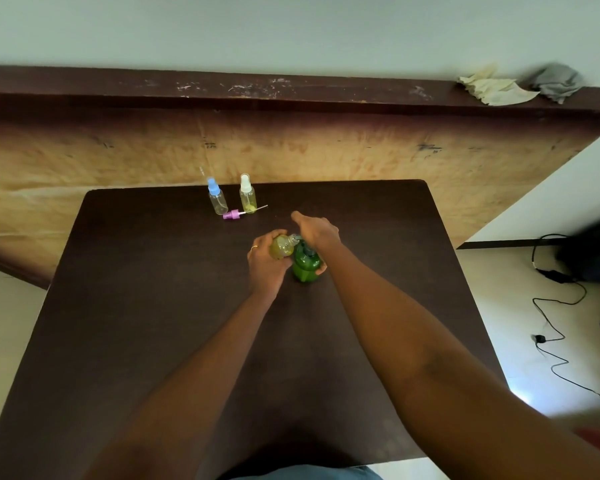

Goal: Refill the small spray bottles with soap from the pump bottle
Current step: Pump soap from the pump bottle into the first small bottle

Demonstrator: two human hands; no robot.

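Mid-table, left fingers grip a yellow-filled spray bottle beside the green pump bottle (right fingers straight, pressing it).

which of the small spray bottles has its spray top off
The small bottle the left hand holds at the spout of the pump bottle; the blue-topped bottle and white-topped bottle stand capped.

Loose sprayer head before two spray bottles, behind pump bottle.
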